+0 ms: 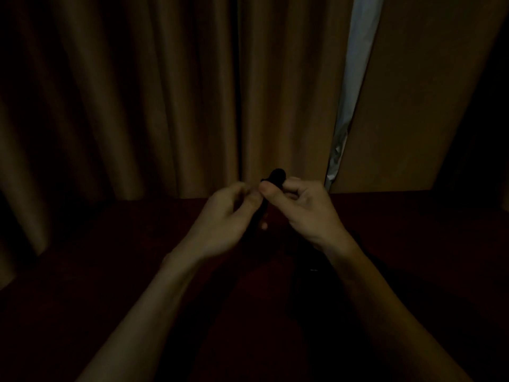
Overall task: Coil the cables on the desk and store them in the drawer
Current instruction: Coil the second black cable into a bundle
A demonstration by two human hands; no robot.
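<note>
The scene is very dim. Both hands meet above the dark desk (110, 257) at mid-frame. My right hand (305, 208) grips a bundled black cable (276, 176), whose looped top sticks out above the thumb. My left hand (231, 213) has its fingers curled round the lower part of the same black cable, which hangs down between the two hands. More dark cable seems to lie on the desk under my right wrist, too dark to make out. No drawer is visible.
Brown curtains (137, 92) hang right behind the desk. A narrow pale gap (355, 64) shows between the curtain panels at the right. The desk's far edge runs just behind the hands.
</note>
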